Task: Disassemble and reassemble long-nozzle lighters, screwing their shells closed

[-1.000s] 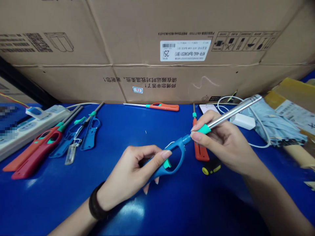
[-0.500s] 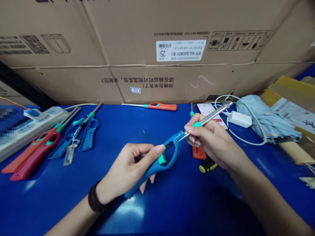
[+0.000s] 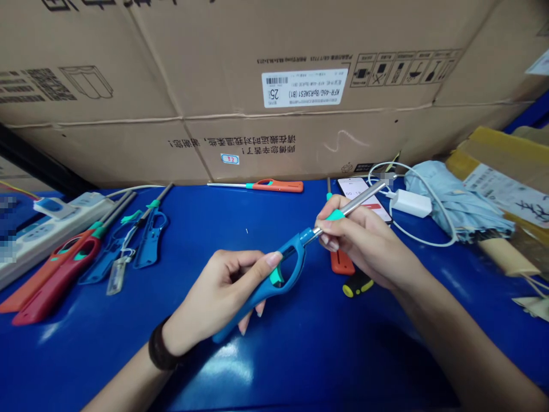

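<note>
My left hand (image 3: pixel 227 294) is closed around the blue handle (image 3: pixel 295 268) of a long-nosed gas lighter, thumb on top near its green trigger (image 3: pixel 277 276). The silver metal tube (image 3: pixel 364 196) of the lighter points up and to the right. My right hand (image 3: pixel 371 237) pinches this tube around its green collar (image 3: pixel 335 215). Between the collar and the handle's front end a short length of bare metal shows. Part of the handle lies hidden behind my left fingers.
On the blue table (image 3: pixel 300 355), an orange lighter (image 3: pixel 281 186) lies by the cardboard box (image 3: pixel 214 68). At left are a red lighter (image 3: pixel 51 286), opened blue lighter parts (image 3: pixel 150 243) and a power strip (image 3: pixel 55 229). A screwdriver (image 3: pixel 357 284), a phone (image 3: pixel 345 186) and an umbrella (image 3: pixel 441 194) are at right.
The camera view has shifted slightly, so most things appear a little further left. Both hands keep the same grip on the lighter, with no clear change between handle and tube.
</note>
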`<state>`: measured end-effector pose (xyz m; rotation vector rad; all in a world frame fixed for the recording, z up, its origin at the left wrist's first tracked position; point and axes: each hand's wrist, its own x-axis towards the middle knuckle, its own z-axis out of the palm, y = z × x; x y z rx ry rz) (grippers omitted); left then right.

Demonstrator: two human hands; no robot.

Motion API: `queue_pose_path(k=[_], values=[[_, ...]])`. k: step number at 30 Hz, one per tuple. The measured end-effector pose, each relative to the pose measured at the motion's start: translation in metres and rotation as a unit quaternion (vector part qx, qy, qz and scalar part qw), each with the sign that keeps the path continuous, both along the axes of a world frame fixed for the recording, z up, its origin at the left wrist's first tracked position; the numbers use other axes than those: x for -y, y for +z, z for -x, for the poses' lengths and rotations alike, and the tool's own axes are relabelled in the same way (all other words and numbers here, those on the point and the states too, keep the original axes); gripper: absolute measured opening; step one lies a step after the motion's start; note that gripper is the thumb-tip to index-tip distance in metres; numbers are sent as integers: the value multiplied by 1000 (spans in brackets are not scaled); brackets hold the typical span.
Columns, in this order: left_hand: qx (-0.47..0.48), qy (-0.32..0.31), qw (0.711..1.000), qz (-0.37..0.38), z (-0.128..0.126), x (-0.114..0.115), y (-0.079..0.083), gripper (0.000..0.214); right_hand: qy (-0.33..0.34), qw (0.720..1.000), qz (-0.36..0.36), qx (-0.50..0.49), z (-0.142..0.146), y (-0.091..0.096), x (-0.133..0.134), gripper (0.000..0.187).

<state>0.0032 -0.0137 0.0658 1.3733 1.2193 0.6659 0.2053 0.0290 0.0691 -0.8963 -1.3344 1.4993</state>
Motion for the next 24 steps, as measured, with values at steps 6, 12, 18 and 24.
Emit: queue_pose_path(k=[6,12,18,24], values=[[32,-27,999,26,4,-1,1,50,5,999,-24,-36,0,2,3,9],[20,-27,999,9,3,0,2,46,9,999,-51,-6,2,1,5,17],[-31,9,999,-12,0,3,3,40,-6,997,-68,23,4,2,7,21],[-23,-1,1000,1,0,3,4,40,-21,997,-73,23,6,1,9,24]])
